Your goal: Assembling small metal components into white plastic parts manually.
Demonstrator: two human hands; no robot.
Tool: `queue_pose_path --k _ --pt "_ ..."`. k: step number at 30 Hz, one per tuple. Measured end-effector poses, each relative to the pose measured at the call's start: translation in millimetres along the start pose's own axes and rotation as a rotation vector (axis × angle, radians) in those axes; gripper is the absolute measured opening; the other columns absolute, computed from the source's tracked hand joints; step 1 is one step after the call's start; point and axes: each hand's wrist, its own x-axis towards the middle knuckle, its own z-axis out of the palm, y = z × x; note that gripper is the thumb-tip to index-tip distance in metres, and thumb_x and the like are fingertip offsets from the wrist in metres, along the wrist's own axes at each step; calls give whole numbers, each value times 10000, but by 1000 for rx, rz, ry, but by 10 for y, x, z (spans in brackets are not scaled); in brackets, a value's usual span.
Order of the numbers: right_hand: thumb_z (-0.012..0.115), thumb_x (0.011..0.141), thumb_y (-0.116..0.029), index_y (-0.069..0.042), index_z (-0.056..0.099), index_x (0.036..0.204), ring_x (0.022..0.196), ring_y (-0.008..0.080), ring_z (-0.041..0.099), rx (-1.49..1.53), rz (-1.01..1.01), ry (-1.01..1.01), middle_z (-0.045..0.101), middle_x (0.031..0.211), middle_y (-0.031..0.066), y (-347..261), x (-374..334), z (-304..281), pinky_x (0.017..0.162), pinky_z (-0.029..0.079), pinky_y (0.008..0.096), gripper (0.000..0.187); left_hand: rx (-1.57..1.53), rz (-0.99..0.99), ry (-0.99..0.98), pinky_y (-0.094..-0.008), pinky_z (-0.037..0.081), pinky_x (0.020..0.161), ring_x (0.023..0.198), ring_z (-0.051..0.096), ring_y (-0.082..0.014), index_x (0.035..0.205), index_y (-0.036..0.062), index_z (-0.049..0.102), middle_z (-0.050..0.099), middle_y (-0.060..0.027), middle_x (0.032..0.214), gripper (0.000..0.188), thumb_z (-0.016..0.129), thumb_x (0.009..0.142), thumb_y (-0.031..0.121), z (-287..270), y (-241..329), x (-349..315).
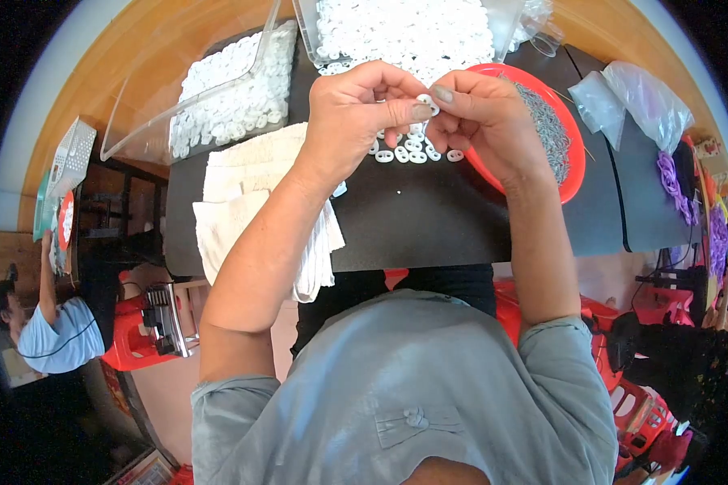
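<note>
My left hand (356,113) pinches a small white oval two-holed piece (425,100) between thumb and fingers, above the dark table. From the other side my right hand (489,121) meets it, closed, with thumb and fingertips at the piece's edge. Whether a pin or screw sits in the right fingers is too small to make out. Below both hands several more loose white oval pieces (415,146) lie on the table. Close by my right wrist stands a red bowl (576,153) full of thin grey metal pins or screws (548,129).
At the back is a clear bin (307,36) heaped with white pieces; another clear bin (141,109) tilts at the left. A cream cloth (230,178) hangs over the table's front edge. Plastic bags (643,97) lie right. A person in light blue (65,335) works at far left.
</note>
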Motion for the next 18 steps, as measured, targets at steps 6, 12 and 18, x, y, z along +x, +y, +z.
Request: queue_pose_path --k 6,12,18 --pt "570 942 -199 -10 605 872 557 121 567 31 -4 3 517 629 12 8 -8 26 431 351 196 204 -41 8 89 -182 431 444 558 557 -68 902 -35 657 654 -68 725 136 726 786 -24 49 -4 -15" --pt "567 941 -185 -6 616 902 553 109 561 -113 -72 23 562 663 22 19 -20 42 444 389 196 189 -55 58 40 -177 438 459 588 568 -63 953 -25 667 662 -70 764 200 738 766 -28 60 14 -17" --pt "573 934 -172 -8 620 909 547 95 559 -29 -12 22 597 691 36 -4 -32 -9 445 383 190 173 113 76 -10 -176 437 480 579 548 -44 968 -13 675 671 -52 776 247 775 743 4 68 36 -44"
